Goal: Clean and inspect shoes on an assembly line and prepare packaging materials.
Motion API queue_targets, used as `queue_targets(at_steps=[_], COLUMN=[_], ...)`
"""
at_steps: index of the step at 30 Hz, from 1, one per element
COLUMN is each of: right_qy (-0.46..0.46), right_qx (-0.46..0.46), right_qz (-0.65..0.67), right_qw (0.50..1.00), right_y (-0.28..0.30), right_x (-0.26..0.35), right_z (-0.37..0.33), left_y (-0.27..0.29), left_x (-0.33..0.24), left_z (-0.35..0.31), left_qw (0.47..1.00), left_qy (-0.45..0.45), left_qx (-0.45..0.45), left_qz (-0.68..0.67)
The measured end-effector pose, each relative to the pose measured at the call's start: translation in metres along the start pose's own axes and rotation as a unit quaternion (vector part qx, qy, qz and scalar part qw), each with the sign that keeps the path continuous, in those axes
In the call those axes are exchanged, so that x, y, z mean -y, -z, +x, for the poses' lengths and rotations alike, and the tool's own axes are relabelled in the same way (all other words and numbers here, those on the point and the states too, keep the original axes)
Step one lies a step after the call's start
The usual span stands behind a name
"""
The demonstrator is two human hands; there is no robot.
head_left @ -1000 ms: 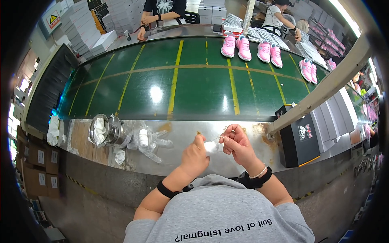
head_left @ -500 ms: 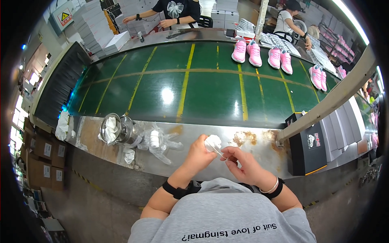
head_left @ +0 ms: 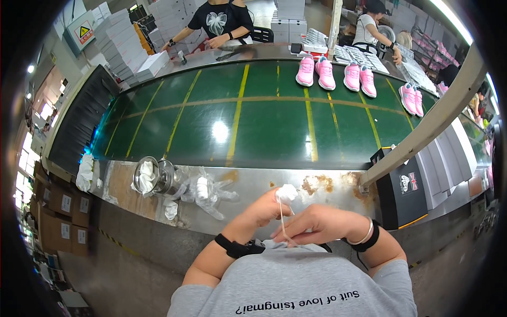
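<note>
My left hand is closed around a white wad, which looks like bunched cloth or cotton and sticks up past the fingers. From the wad a thin pale strand runs down to my right hand. The right fingers are pinched on that strand, close to my chest. Both hands are above the near edge of the metal ledge. To their left, a crumpled clear plastic bag lies around a small white roll.
Metal bowls with white cloth stand on the ledge at left. A black box and slanted post are at right. Beyond runs a green conveyor with pink shoes. Two people work across it.
My right hand has moved down toward my chest, drawing out a longer stretch of strand. My left hand has shifted slightly right and down with the wad.
</note>
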State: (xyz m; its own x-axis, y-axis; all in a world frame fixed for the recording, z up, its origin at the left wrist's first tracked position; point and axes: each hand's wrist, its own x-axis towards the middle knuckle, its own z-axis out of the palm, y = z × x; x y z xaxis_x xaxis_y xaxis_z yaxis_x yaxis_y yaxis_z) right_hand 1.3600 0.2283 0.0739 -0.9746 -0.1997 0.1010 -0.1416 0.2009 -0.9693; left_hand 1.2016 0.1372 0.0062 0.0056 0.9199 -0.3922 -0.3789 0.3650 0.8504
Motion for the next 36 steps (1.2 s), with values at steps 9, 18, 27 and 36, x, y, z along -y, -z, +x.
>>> queue_targets(at_steps=[9, 18, 27, 36], right_qy=[0.183, 0.135, -0.048, -0.132], right_qx=[-0.134, -0.421, -0.379, -0.271], right_qz=[-0.304, 0.36, 0.214, -0.106], right_qw=[0.925, 0.822, 0.899, 0.948], right_y=[-0.017, -0.025, 0.025, 0.019], right_x=[-0.006, -0.059, -0.061, -0.07], right_z=[0.014, 0.014, 0.03, 0.019], left_y=[0.022, 0.006, -0.007, 0.021], left_x=[0.002, -0.004, -0.006, -0.007], left_z=[0.002, 0.028, 0.017, 0.011], left_qw=[0.992, 0.932, 0.701, 0.857], left_qy=[-0.081, -0.284, -0.298, -0.335], left_qx=[0.003, -0.222, -0.168, -0.178], left_qz=[-0.099, 0.036, 0.626, 0.349])
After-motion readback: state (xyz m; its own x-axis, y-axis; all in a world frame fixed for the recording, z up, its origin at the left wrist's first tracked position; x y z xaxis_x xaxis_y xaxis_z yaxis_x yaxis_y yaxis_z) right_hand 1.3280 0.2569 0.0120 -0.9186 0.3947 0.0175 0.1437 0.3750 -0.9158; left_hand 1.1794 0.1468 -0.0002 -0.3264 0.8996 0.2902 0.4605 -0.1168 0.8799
